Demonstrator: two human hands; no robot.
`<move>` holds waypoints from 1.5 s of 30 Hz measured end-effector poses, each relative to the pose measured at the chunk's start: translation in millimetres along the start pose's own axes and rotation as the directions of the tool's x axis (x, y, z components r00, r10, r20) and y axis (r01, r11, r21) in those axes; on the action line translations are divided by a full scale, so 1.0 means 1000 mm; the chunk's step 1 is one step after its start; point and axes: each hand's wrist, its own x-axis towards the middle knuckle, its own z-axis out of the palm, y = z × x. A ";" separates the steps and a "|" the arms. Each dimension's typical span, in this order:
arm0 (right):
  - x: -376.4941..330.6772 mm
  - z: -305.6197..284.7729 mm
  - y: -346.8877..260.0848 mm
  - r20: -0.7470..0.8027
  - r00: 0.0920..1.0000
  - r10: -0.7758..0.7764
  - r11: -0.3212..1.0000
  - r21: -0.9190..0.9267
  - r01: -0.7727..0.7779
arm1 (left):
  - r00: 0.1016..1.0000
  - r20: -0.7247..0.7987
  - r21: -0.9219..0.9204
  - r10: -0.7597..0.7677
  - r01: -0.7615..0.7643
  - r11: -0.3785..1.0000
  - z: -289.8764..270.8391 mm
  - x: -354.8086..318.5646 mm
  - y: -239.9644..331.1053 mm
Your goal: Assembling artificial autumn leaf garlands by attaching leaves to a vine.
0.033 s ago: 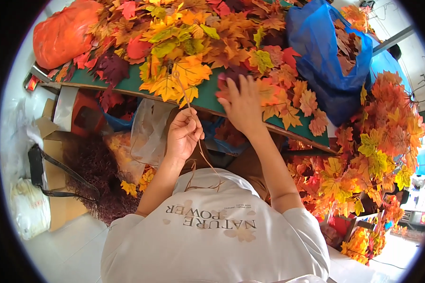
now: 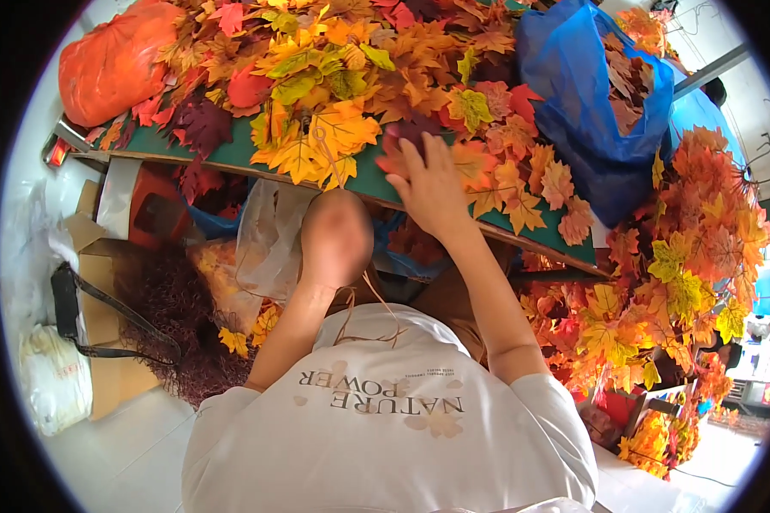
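Brown cord (image 2: 331, 162) runs from the yellow leaves (image 2: 351, 128) at the front edge of the green tabletop (image 2: 368, 182) down to the left hand (image 2: 337, 239), then shows again below it, nr the white shirt (image 2: 385, 445); that hand's a blur, so can't tell if its grip is tog. or apart. Right hand (image 2: 428, 175) lies palm down, grip apart, touching a dark red leaf (image 2: 391, 154) nr the edge. More autumn leaves (image 2: 436, 68) pile up behind, btwn an orange bag (image 2: 111, 64) & a blue bag (image 2: 565, 111) w/ brown leaves (image 2: 629, 81) in it
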 end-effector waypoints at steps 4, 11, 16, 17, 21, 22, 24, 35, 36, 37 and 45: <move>0.017 0.021 -0.004 -0.029 0.998 -0.064 0.987 0.146 0.067 | 0.999 0.016 0.019 -0.030 0.030 0.999 0.012 0.004 -0.006; -0.003 -0.039 0.027 -0.303 0.952 -0.044 0.956 0.264 0.128 | 0.999 -0.030 0.012 0.020 -0.020 1.000 0.010 -0.002 -0.008; -0.003 -0.050 0.038 -0.254 0.965 0.064 0.940 0.341 0.028 | 0.999 -0.036 0.012 -0.035 0.036 0.999 0.015 0.006 -0.021; 0.001 -0.043 0.036 -0.252 0.965 0.067 0.938 0.346 0.025 | 0.998 -0.018 0.013 -0.063 0.063 0.998 0.017 0.008 -0.024; 0.014 -0.018 0.034 -0.114 0.988 -0.106 0.983 0.141 0.122 | 0.995 -0.033 0.014 -0.096 0.097 0.995 0.023 0.013 -0.030; 0.015 -0.014 0.034 -0.029 0.992 -0.120 0.990 0.075 0.122 | 0.994 -0.067 0.002 -0.090 0.090 0.996 0.026 0.013 -0.030; 0.016 -0.015 0.036 0.005 0.998 -0.070 0.985 0.157 0.068 | 0.992 -0.081 0.009 -0.095 0.096 0.995 0.025 0.012 -0.027; 0.047 -0.045 0.037 -0.210 0.975 -0.075 0.942 0.304 0.139 | 0.998 -0.013 -0.003 -0.064 0.064 0.998 0.033 0.032 -0.022; 0.050 -0.053 0.034 -0.135 0.970 0.200 0.820 0.565 -0.090 | 0.998 -0.052 0.008 -0.037 0.037 0.999 0.037 0.030 -0.021; 0.051 -0.057 0.033 0.015 0.901 0.434 0.580 0.760 -0.292 | 0.996 -0.092 0.020 -0.008 0.010 1.000 0.041 0.029 -0.020; 0.003 -0.028 0.050 0.591 0.696 0.408 -0.678 0.707 -0.202 | 0.994 -0.104 0.168 0.016 0.002 0.986 0.054 0.040 -0.028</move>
